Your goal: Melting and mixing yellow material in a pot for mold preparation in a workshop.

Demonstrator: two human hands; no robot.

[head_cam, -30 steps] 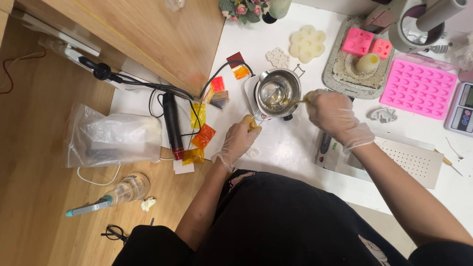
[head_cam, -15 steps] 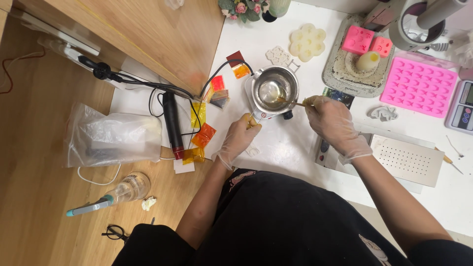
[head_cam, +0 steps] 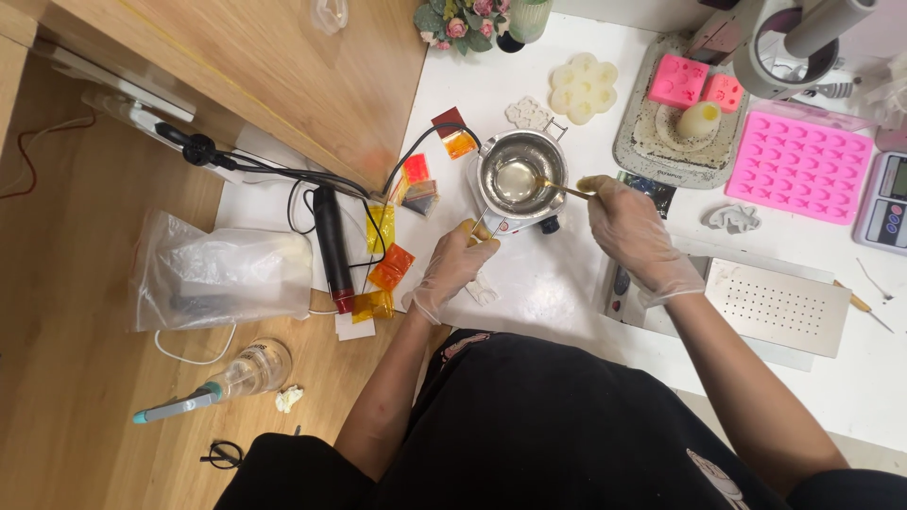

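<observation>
A small steel melting pot (head_cam: 522, 172) holding clear yellowish liquid sits on a white heater base on the white table (head_cam: 557, 283). My left hand (head_cam: 452, 266), in a clear glove, grips the pot's wooden handle (head_cam: 479, 230) at its near left side. My gloved right hand (head_cam: 630, 229) is to the right of the pot and holds a thin stick (head_cam: 565, 189) whose tip dips into the liquid.
Pink silicone moulds (head_cam: 800, 163) and a grey tray (head_cam: 673, 142) lie at the back right, beside a digital scale (head_cam: 888, 203). A perforated metal plate (head_cam: 779, 307) is on the right. Coloured dye packets (head_cam: 389, 265), a black cable, a plastic bag (head_cam: 217, 269) and a bottle lie left.
The view shifted slightly. My right hand moved the stick around inside the pot while my left hand kept hold of the handle.
</observation>
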